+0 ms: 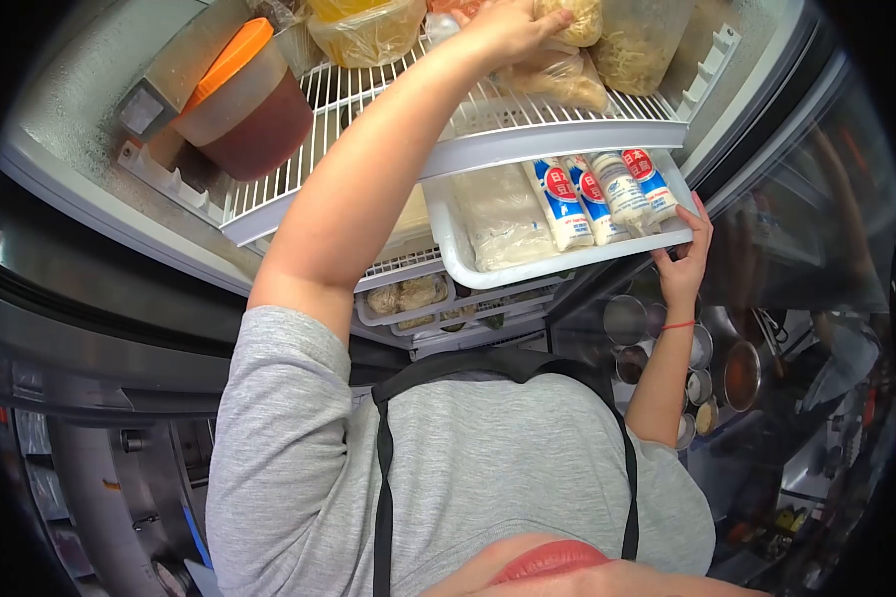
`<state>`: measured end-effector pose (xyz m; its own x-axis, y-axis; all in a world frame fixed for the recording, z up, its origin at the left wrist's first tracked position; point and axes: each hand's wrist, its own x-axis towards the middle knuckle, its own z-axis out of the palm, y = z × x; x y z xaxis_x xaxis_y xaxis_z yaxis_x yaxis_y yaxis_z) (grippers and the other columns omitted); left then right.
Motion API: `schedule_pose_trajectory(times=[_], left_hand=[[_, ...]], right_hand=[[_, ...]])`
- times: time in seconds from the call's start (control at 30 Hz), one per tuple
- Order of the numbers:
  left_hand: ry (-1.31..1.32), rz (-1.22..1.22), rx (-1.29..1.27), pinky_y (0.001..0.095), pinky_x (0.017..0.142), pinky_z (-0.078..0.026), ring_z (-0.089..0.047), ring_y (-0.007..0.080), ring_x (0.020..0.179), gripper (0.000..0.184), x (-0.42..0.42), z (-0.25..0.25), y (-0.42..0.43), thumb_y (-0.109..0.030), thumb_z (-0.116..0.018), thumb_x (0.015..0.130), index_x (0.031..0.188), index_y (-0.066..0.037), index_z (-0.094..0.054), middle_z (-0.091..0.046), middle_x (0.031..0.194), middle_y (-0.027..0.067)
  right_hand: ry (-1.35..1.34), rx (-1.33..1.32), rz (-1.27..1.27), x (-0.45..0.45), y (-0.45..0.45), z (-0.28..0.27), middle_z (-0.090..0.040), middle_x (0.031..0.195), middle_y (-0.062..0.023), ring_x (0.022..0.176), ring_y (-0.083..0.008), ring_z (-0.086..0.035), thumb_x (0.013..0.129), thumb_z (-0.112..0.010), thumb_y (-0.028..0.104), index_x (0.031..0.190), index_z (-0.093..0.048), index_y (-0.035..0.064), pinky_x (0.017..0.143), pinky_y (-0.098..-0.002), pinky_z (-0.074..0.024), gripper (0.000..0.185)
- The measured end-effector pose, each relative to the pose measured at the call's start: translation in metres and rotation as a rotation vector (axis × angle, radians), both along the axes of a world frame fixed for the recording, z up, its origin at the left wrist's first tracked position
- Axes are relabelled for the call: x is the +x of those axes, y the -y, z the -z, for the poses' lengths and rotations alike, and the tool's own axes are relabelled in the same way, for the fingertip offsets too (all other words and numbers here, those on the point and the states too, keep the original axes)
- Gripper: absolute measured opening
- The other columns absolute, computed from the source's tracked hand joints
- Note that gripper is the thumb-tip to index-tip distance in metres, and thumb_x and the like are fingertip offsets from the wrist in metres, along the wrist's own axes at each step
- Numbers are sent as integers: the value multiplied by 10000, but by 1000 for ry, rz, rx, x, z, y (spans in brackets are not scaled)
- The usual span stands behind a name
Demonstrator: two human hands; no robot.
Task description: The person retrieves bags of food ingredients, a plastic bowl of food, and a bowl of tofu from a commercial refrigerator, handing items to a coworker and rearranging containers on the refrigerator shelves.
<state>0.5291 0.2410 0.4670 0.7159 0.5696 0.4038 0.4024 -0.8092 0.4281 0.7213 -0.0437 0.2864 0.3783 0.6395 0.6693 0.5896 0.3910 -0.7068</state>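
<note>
My left hand (516, 32) reaches over the wire shelf (488, 118) at the top of the view, fingers spread. Its thumb lies against a plastic bag of pale yellowish food (579, 22); the far fingers are partly cut off by the frame. Below the shelf, my right hand (685, 247) grips the right front corner of a white tray (528, 273), thumb low on the rim. The tray sticks out and holds several blue, white and red tofu tubes (561, 204) on the right. A clear-wrapped pale block (496, 214) lies on its left.
A container of dark red liquid (254, 129) with an orange lid (231, 62) stands on the shelf's left. A wrapped tub of yellow contents (368, 35) sits behind. Lower trays (408, 296) hold bagged food. Several round metal containers (702, 383) stand at the right, beyond my arm.
</note>
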Motion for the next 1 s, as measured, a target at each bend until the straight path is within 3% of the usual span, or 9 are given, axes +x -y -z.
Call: schedule_pose_trajectory(times=[0.1,0.17,0.23,0.33,0.47,0.53,0.57,0.6,1.0], left_hand=[[-102,-176,141,456,1124,-176,-88,400,1389,872,-31,-10,54,-567,-542,825,1453,-77,-184,-134,1515,185],[145,-24,472,413,1007,-383,-473,296,1201,653,-58,0,94,-469,-603,854,1292,-20,-419,-511,1266,153],[159,376,-69,366,981,-398,-488,251,1184,653,-101,-3,152,-387,-692,798,1280,-18,-452,-533,1237,153],[-220,795,-668,313,764,-494,-629,197,866,341,-164,30,185,-249,-722,800,1001,4,-616,-657,932,98],[-106,290,-1073,256,707,-476,-586,103,772,236,-227,96,161,-229,-603,899,962,-2,-589,-617,849,30],[-237,-125,-505,306,812,-456,-586,198,905,247,-240,122,123,-266,-528,928,987,-30,-569,-610,942,100],[-423,-583,-514,333,893,-428,-568,257,1011,306,-228,120,109,-281,-528,909,1113,-54,-554,-603,1065,145],[-354,-721,-380,335,899,-425,-565,263,1016,305,-224,131,88,-275,-533,905,1117,-57,-555,-601,1071,146],[300,-663,-52,362,963,-393,-533,336,1074,337,-219,197,3,-211,-596,855,1172,-100,-569,-570,1142,166]], right_hand=[[2,-13,-3,-1,2,1,-299,1423,-122,1269,-269,-396,658,-818,174,1205,-482,102,1010,-379,-415,646],[8,-25,-17,-2,0,2,-289,1433,-122,1275,-266,-388,668,-810,144,1203,-466,104,999,-373,-424,638],[-326,44,-170,-5,0,7,-375,1347,-109,1208,-231,-447,691,-777,38,1141,-427,102,953,-338,-452,573],[-406,-88,-190,8,4,17,-444,1207,-76,1105,-178,-496,701,-743,-47,1064,-387,108,908,-293,-461,531],[-375,-80,-239,15,3,15,-425,1028,-7,995,-107,-487,713,-751,-34,1016,-397,97,857,-248,-452,484],[-341,-60,-251,13,2,13,-393,963,18,940,-88,-481,718,-755,-21,1003,-405,94,827,-226,-445,466],[-343,-56,-224,8,2,10,-387,951,22,918,-82,-480,720,-754,-20,1003,-405,96,810,-216,-442,464],[-346,-50,-194,6,3,8,-381,939,26,896,-76,-479,721,-753,-18,1003,-406,98,792,-205,-439,462],[-307,-85,-171,11,9,11,-394,919,32,852,-61,-473,696,-751,-49,949,-410,94,742,-191,-435,448]])
